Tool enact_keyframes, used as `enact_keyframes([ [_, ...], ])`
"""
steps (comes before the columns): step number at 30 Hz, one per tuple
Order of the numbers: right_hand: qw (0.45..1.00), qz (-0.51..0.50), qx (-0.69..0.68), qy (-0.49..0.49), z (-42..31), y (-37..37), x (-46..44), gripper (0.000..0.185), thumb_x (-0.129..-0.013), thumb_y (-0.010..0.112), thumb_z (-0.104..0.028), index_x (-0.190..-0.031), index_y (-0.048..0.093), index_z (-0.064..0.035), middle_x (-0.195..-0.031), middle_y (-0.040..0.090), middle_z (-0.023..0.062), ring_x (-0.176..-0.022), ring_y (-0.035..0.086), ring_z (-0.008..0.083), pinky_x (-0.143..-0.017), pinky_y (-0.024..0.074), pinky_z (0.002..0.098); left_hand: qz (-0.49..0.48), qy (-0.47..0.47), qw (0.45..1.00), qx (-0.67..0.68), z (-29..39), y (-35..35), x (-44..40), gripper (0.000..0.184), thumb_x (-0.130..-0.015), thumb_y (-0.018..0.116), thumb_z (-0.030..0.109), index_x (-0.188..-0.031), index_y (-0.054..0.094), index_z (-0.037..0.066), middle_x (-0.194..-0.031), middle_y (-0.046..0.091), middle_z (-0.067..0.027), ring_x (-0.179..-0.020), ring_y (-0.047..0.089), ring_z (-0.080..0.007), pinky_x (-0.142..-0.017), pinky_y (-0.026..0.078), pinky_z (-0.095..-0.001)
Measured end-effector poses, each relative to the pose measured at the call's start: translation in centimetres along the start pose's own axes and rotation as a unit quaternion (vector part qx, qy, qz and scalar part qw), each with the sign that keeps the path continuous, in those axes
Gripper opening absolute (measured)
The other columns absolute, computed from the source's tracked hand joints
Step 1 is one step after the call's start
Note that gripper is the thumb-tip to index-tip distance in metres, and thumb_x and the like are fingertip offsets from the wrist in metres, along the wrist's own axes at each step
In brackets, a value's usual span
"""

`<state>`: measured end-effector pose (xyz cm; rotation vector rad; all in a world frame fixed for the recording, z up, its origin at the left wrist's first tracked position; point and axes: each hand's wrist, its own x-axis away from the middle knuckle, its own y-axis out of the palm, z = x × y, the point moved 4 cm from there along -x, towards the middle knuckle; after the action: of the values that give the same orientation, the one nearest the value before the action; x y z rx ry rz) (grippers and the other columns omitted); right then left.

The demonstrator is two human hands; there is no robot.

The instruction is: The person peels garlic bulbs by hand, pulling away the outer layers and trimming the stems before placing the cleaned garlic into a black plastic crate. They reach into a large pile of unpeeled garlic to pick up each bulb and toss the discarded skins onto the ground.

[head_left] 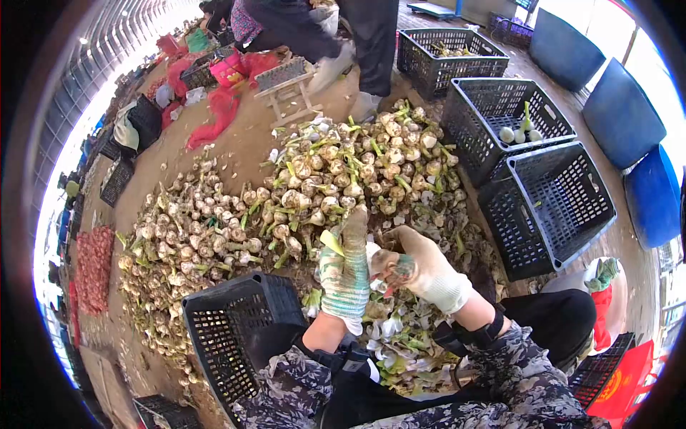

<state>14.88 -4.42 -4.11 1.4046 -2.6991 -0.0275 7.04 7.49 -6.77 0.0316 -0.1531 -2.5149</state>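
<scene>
My left hand, in a green-and-white knit glove, is closed around a garlic bulb. Its pale green stem sticks out on the left side, and most of the bulb is hidden by the glove. Close beside it on the right, my right hand wears a whitish, dirt-stained glove with its fingers curled in towards the bulb. A small reddish bit shows under those fingers, but what they grip cannot be made out. Just beyond both hands lies a large heap of garlic bulbs with cut stems.
Peeled skins and leaves litter the ground below my hands. A black crate stands at my left. On the right are a crate with a few white bulbs and another crate. A person's legs and a small stool are beyond the heap.
</scene>
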Motion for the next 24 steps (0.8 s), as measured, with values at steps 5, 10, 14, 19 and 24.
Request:
enact_keyframes([
  [5, 1.0, 0.0, 0.016, 0.024, -1.9, -1.4, 0.6, 0.032, -0.084, 0.066, -0.026, -0.092, 0.06, 0.005, -0.071, 0.06, 0.0074, -0.065, 0.054, 0.0109, -0.057, 0.0472, 0.029, -0.009, -0.07, 0.994, 0.081, 2.5, 1.4, 0.8, 0.052, -0.089, 0.056, 0.042, -0.122, 0.05, 0.002, -0.089, 0.058, -0.0022, -0.07, 0.053, -0.006, -0.058, 0.046, -0.0229],
  [10, 0.947, 0.084, 0.295, -0.096, -4.7, -0.4, 2.7, 0.028, -0.078, 0.064, -0.022, -0.088, 0.06, 0.0038, -0.079, 0.062, 0.0236, -0.074, 0.063, 0.0373, -0.064, 0.0495, 0.0397, 0.029, 0.136, 0.959, -0.248, 3.5, 1.7, 0.5, 0.042, -0.091, 0.053, 0.031, -0.119, 0.054, -0.002, -0.102, 0.064, -0.0105, -0.08, 0.061, -0.0178, -0.068, 0.048, -0.0281],
  [14, 0.91, 0.083, 0.405, -0.041, -4.2, -0.4, 2.8, 0.028, -0.077, 0.063, -0.013, -0.1, 0.061, 0.0032, -0.084, 0.064, 0.021, -0.077, 0.065, 0.0331, -0.068, 0.05, 0.0362, -0.022, 0.077, 0.997, 0.023, 2.1, 1.9, 0.7, 0.052, -0.091, 0.051, 0.04, -0.12, 0.052, -0.003, -0.11, 0.06, -0.0104, -0.078, 0.06, -0.0171, -0.066, 0.047, -0.0274],
  [19, 0.98, 0.102, -0.134, 0.108, 0.9, -4.2, 1.9, 0.042, -0.086, 0.062, -0.02, -0.115, 0.051, 0.0077, -0.081, 0.065, 0.01, -0.073, 0.063, 0.0167, -0.064, 0.0512, 0.0289, -0.065, -0.034, 0.994, 0.081, 2.7, 2.6, 0.2, 0.069, -0.083, 0.054, 0.059, -0.12, 0.053, 0.001, -0.095, 0.057, -0.0025, -0.068, 0.052, -0.0075, -0.055, 0.043, -0.0229],
  [24, 0.989, -0.001, -0.131, 0.073, -1.1, -1.6, 3.0, 0.041, -0.084, 0.064, -0.018, -0.111, 0.047, 0.0074, -0.088, 0.062, 0.0098, -0.079, 0.058, 0.0136, -0.065, 0.0501, 0.026, -0.031, 0.001, 0.998, -0.053, 2.8, 3.1, 0.6, 0.068, -0.088, 0.039, 0.059, -0.122, 0.053, 0.001, -0.095, 0.055, -0.0045, -0.085, 0.051, -0.012, -0.075, 0.042, -0.0258],
])
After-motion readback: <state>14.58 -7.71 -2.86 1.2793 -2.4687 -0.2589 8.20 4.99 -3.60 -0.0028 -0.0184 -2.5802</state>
